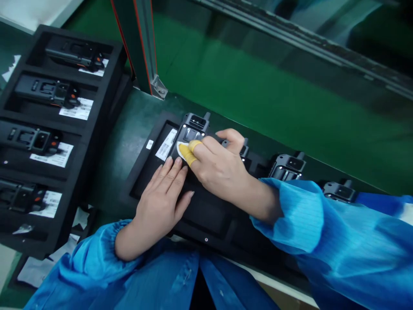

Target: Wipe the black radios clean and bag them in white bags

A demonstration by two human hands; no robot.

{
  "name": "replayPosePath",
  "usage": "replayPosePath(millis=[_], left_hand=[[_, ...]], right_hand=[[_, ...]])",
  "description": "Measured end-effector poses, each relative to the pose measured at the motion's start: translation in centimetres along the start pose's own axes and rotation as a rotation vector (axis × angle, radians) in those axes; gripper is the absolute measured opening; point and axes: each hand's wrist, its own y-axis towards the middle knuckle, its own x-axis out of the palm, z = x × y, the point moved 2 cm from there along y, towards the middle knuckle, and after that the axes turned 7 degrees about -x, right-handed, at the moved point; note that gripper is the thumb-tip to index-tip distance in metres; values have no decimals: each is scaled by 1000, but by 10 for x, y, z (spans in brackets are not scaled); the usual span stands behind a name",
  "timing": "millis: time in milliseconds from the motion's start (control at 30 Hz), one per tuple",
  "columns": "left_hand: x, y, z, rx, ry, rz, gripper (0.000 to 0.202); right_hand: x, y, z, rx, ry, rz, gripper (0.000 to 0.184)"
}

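A black handheld device (193, 129) lies in a black foam tray (151, 172) in front of me. My left hand (164, 193) rests flat on the tray beside the device, fingers stretched out and together. My right hand (219, 165) lies over the device, its index finger in a yellow finger cot pressing a small white piece (181, 148) against the device's face. The other fingers curl around the device's far side. A white label (166, 144) sits in the tray left of the device. Both arms wear blue sleeves.
More black devices (287, 165) stand in the same tray to the right. At the left, a stacked black foam tray (106, 77) holds several devices with white labels. A green conveyor belt (274, 94) runs behind, with a metal post (142, 43). Paper scraps (80, 217) lie near the left tray.
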Motion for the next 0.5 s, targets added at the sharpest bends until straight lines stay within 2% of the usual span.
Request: replayPosePath(millis=[100, 233, 333, 433, 500], left_hand=[[0, 0, 0, 0, -10, -2, 40], [0, 0, 1, -8, -18, 19, 39], [2, -1, 0, -12, -23, 19, 42], [4, -3, -2, -4, -17, 15, 46], [4, -4, -4, 1, -3, 21, 47]], right_hand=[[-5, -20, 4, -29, -173, 72, 37], [-10, -33, 12, 77, -289, 7, 39], [-11, -25, 6, 102, -275, 76, 37], [-4, -12, -7, 20, -178, 167, 35], [2, -9, -11, 9, -154, 152, 37]])
